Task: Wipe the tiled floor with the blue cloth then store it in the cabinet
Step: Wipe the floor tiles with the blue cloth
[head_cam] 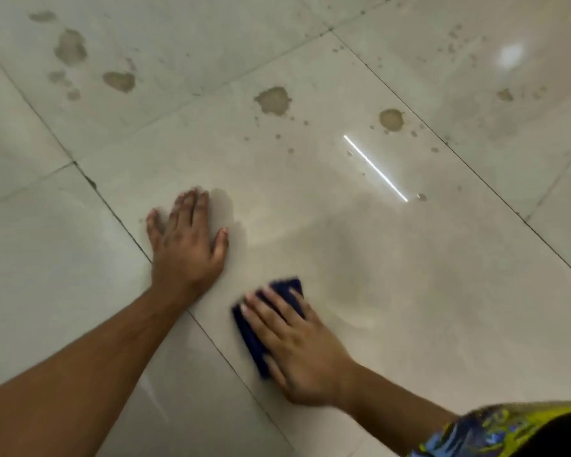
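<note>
Glossy, smooth pale tiled floor (343, 225) with dull brownish stains (272, 100); soft matt blue cloth (254, 338).

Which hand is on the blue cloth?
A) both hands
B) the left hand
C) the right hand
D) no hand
C: the right hand presses flat on the blue cloth, while the left hand rests bare on the tiled floor beside it.

Brown dried stains (273, 100) and a bright line of reflected light (375, 168); patterned yellow-blue sleeve (495, 430).
</note>
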